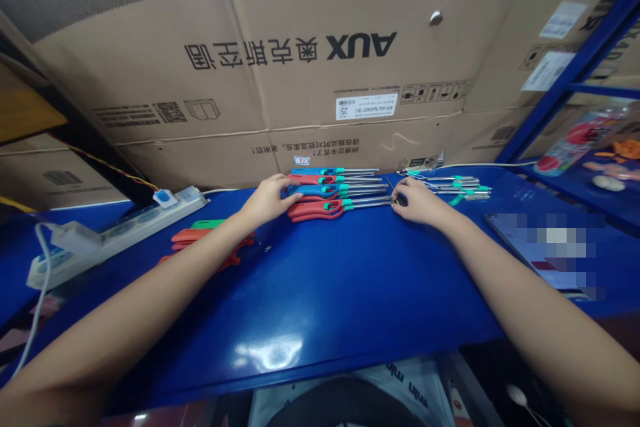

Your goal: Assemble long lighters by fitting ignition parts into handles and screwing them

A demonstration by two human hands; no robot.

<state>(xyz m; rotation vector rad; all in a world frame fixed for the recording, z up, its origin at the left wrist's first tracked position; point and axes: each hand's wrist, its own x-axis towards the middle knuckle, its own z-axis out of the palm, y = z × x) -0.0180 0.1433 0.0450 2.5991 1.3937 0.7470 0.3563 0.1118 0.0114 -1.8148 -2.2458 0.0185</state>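
Long-necked lighters with red and blue handles lie side by side in a pile [317, 209] on the blue table [320, 280], metal necks pointing right. My left hand [270, 199] is closed at the handle ends, thumb and fingers around a blue-handled lighter [305, 191]. At the neck tips, my right hand [419, 201] is curled shut; a small dark and yellowish thing shows between its fingers, too little to name. Right of that hand lie several loose metal necks with green ends [467, 187]. Loose red handle shells [193, 235] and a green one [207, 223] lie partly hidden behind my left forearm.
A large cardboard box [280, 100] stands along the back edge. A power strip [130, 230] with plugs and cables lies at left. On the right are a flat device [540, 253], a blue shelf post [565, 73] and a pink-labelled bottle [575, 140]. The table's front edge runs below.
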